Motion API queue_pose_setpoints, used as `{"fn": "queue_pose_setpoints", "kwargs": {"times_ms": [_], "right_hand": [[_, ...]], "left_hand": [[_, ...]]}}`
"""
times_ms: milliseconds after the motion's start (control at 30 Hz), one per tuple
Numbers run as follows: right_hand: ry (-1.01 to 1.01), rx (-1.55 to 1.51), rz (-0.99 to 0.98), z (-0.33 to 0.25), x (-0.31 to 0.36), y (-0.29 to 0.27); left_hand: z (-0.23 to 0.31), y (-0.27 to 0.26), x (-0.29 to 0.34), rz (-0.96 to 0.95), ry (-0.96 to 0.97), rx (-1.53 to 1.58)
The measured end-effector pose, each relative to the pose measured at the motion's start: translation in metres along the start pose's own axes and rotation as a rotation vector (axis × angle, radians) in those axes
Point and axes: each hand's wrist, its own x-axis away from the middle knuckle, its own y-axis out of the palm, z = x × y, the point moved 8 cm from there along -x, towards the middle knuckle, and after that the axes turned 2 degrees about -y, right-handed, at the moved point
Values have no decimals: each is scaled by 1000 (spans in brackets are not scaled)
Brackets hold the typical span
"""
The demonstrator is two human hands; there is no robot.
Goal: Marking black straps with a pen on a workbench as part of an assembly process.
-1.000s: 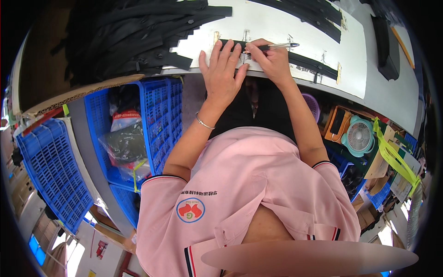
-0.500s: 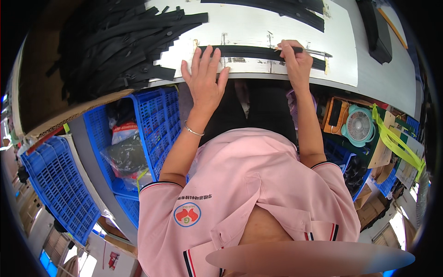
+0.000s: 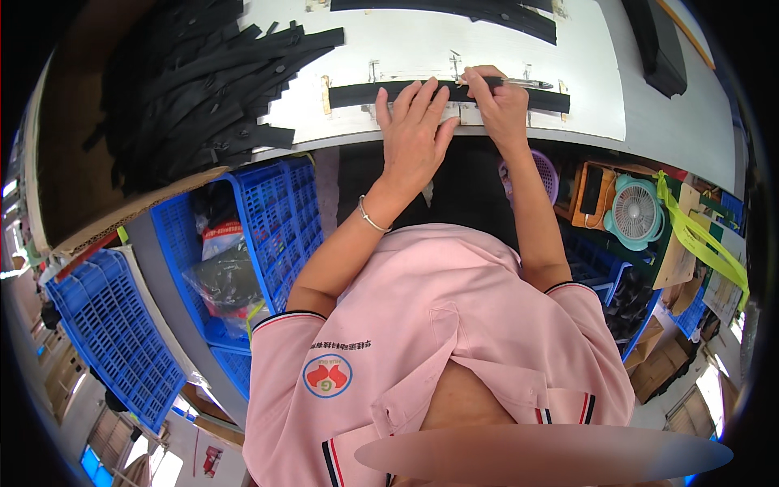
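A long black fabric strip lies straight across a white board near the table's front edge. My left hand rests flat on the strip's middle, fingers spread. Just to its right, my right hand is closed around a pen, held nearly level. The pen's tip is at the strip's far edge, beside one of the dark marks drawn on the board. Short pieces of tan tape sit by both strip ends.
At the left a large heap of black strips fills a cardboard box and spills onto the board. More strips lie at the far edge. A black angular object stands far right. Blue crates and a small fan are below the table.
My left hand has slid right along the strip, from near its left end to its middle. My right hand has shifted slightly left with the pen, to another mark.
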Motion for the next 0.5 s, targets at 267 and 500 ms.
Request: {"fn": "queue_pose_setpoints", "kwargs": {"times_ms": [267,500], "right_hand": [[-54,-51,-78,-6,2,-3],[-76,-28,-100,-4,2,-1]], "left_hand": [[-2,4,1,2,10,-55],[0,5,0,6,17,-77]]}}
